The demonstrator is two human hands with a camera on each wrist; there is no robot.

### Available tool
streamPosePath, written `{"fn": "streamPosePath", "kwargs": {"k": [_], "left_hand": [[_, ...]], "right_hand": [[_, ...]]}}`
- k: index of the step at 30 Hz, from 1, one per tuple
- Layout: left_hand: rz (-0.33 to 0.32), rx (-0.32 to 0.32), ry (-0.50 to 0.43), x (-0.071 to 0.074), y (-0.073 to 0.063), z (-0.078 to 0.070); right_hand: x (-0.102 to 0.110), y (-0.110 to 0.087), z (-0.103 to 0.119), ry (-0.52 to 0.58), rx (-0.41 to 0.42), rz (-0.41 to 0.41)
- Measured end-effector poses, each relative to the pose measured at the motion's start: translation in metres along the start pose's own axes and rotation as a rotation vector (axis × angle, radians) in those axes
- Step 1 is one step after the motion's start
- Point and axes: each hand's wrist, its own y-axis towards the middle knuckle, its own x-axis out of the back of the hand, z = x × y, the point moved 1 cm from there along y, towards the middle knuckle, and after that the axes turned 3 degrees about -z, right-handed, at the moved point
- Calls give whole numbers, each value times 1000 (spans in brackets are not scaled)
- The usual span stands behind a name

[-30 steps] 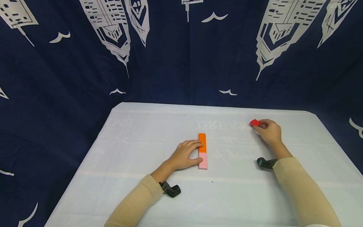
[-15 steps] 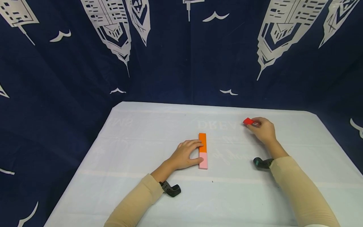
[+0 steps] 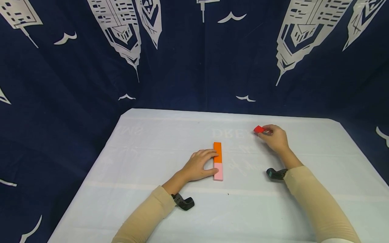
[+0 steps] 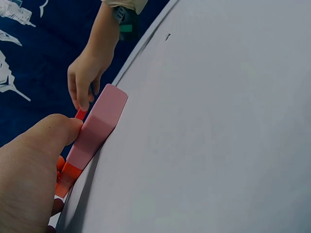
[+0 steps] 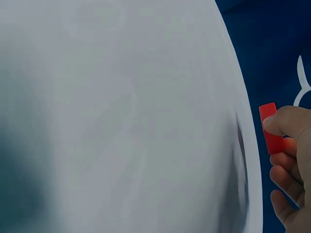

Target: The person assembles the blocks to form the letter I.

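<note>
On the white table, an orange block (image 3: pixel 217 147) and a pink block (image 3: pixel 218 167) lie end to end in one straight strip, the orange farther away. My left hand (image 3: pixel 197 165) rests at the strip's left side, fingertips on the orange block and thumb on the pink one. In the left wrist view that thumb lies against the side of the pink block (image 4: pixel 99 124). To the right and farther back, my right hand (image 3: pixel 276 139) pinches a small red block (image 3: pixel 258 129) between thumb and fingers. The right wrist view shows the red block (image 5: pixel 268 114) under the thumb.
A white cloth with faint lettering covers the table (image 3: pixel 146 216). Behind it hangs a dark blue curtain (image 3: pixel 182 74) with white building and bird prints. A small dark speck (image 3: pixel 228 194) lies near the front. Each wrist carries a black camera (image 3: pixel 186 203).
My right hand has moved left with the red block, nearer the orange and pink strip. My left hand and the strip have stayed in place.
</note>
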Motion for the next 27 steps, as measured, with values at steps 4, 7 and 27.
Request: {"fn": "streamPosePath", "kwargs": {"k": [4,7,27], "left_hand": [[-3,-2,2,0,0,0],[-3,-3,4,1,0,1],[1,-6,3,3,-1,-2]], "right_hand": [[-5,0,3,6,13,7],[-8,0,6,6,31,7],[-33,-2,24,47,83,57]]}}
